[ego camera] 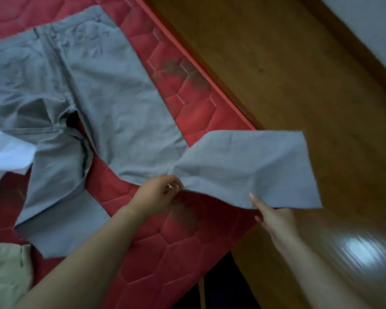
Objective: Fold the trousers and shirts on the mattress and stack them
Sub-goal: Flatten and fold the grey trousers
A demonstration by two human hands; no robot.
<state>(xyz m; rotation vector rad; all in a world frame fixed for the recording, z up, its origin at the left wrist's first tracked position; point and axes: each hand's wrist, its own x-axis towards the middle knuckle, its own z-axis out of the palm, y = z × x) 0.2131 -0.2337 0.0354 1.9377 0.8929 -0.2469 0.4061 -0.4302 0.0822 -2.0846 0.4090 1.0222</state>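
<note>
Grey trousers [94, 92] lie spread on the red quilted mattress [194, 112], waistband at the top left. One leg runs toward the mattress edge, and its lower end [250, 166] is lifted and hangs out over the floor. My left hand [158, 192] pinches the near edge of that leg at its bend. My right hand [274, 219] holds the leg's near edge close to the hem, thumb on top and fingers under the cloth. The other leg [58, 197] lies flat toward the lower left.
A white garment [5, 152] overlaps the trousers at the left edge. A pale green garment [5, 275] lies at the bottom left corner. Wooden floor [299, 74] runs along the mattress's right side, with a bright glare patch at the lower right.
</note>
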